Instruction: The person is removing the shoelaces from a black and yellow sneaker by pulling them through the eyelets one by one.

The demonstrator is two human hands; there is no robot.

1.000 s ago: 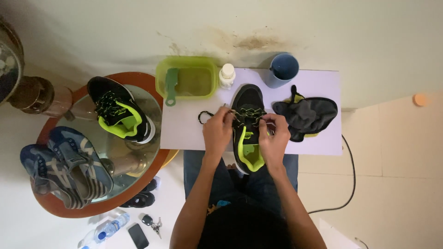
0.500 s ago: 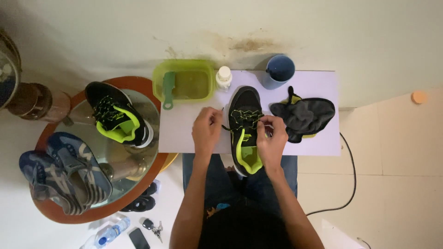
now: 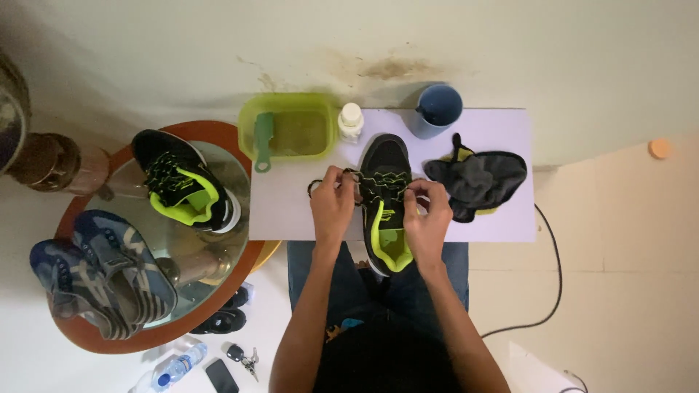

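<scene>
A black sneaker with a lime-green lining (image 3: 384, 204) lies on the white table (image 3: 502, 131), toe pointing away from me. My left hand (image 3: 332, 205) pinches the black shoelace (image 3: 317, 185) at the shoe's left side. My right hand (image 3: 427, 215) grips the lace at the shoe's right side, over the eyelets. Both hands press close against the shoe.
A dark grey cloth (image 3: 477, 182) lies right of the shoe. Behind it stand a blue cup (image 3: 437, 109), a white bottle (image 3: 351, 121) and a green tub with a brush (image 3: 289, 134). A round glass side table (image 3: 156, 233) at left holds the matching sneaker (image 3: 182, 185) and blue shoes (image 3: 102, 273).
My left hand has moved back in toward the shoe after pulling the lace outward to the left. My right hand stays at the shoe's right side.
</scene>
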